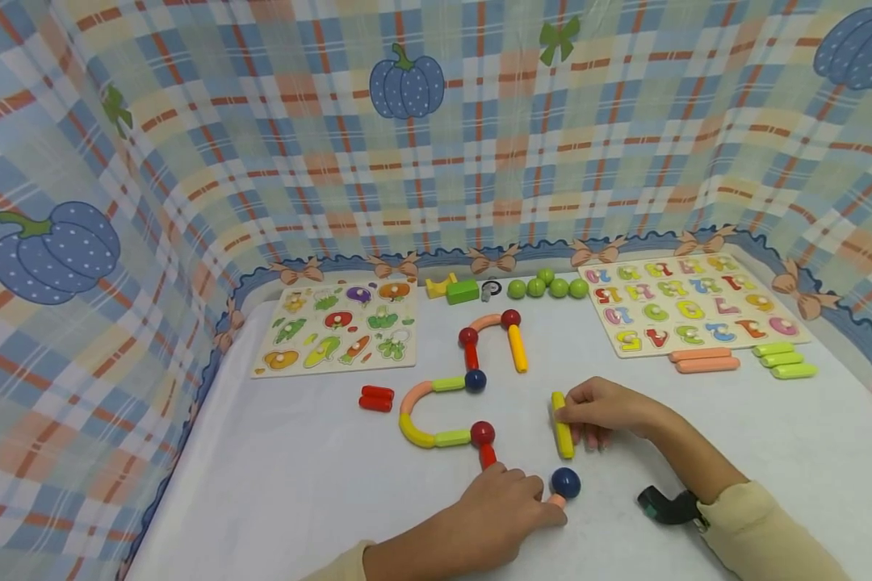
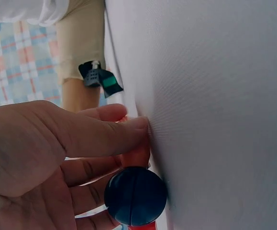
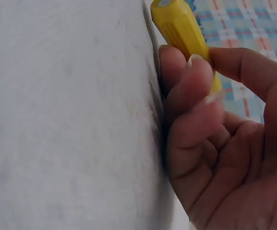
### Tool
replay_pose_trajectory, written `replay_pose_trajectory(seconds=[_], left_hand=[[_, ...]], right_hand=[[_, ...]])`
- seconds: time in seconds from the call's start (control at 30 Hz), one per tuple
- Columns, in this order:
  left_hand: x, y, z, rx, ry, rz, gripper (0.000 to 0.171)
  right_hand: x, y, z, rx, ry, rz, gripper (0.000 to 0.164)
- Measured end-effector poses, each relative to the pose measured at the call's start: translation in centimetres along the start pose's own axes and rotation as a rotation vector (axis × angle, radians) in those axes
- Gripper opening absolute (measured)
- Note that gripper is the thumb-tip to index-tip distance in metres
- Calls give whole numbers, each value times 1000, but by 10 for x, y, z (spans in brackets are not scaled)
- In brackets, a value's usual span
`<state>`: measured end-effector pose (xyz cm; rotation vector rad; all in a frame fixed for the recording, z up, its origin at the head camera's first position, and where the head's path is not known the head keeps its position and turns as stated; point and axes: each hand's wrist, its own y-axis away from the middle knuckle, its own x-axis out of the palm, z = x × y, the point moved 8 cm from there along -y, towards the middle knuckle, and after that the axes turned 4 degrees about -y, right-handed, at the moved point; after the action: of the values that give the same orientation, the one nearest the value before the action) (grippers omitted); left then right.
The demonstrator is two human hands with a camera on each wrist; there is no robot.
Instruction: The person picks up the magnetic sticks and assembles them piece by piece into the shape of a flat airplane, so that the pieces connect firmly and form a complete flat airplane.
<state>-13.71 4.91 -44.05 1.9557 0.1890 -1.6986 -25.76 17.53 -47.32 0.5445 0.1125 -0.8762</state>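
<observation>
In the head view, my left hand (image 1: 496,512) is low in the middle, over a salmon curved rod (image 1: 557,501) that joins a dark blue ball (image 1: 566,483). The left wrist view has thumb and finger pinching the rod (image 2: 137,157) just behind the blue ball (image 2: 136,196). A red rod (image 1: 488,457) runs from a red ball (image 1: 483,433) to beneath this hand, its end covered. My right hand (image 1: 610,407) pinches a yellow magnetic stick (image 1: 563,426) between thumb and fingers, close over the table. The stick's round metal tip (image 3: 164,3) shows in the right wrist view.
A winding chain of rods and balls includes a yellow curved rod (image 1: 416,433) and a blue ball (image 1: 475,381). Red rods (image 1: 376,399) lie left. Vegetable (image 1: 312,367) and number puzzle boards (image 1: 628,353) stand behind. Green balls (image 1: 558,287), salmon sticks (image 1: 708,365) and green sticks (image 1: 794,371) lie farther off.
</observation>
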Motion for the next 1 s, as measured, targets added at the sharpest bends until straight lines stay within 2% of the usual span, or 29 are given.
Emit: replay_pose_trajectory(seconds=[0.13,0.27,0.4,0.53,0.77,1.0], left_hand=[[-1,1,0,2,3,10,56],[-2,3,0,16,14,15,57],[-5,7,2,30,22,-25,56],[-7,9,6,12,62,-55,52],[-6,10,9,-10,67,0,43],[-6,13,10,31,86,3,37]], right_hand=[[10,-5,0,7,-10,16,33],[19,-5,-1,10,-23,70,33],[27,-3,0,9,-44,120,34],[34,-1,-1,18,-87,156,35],[43,5,-3,14,-127,217,35],[53,7,-4,13,-156,303,33]])
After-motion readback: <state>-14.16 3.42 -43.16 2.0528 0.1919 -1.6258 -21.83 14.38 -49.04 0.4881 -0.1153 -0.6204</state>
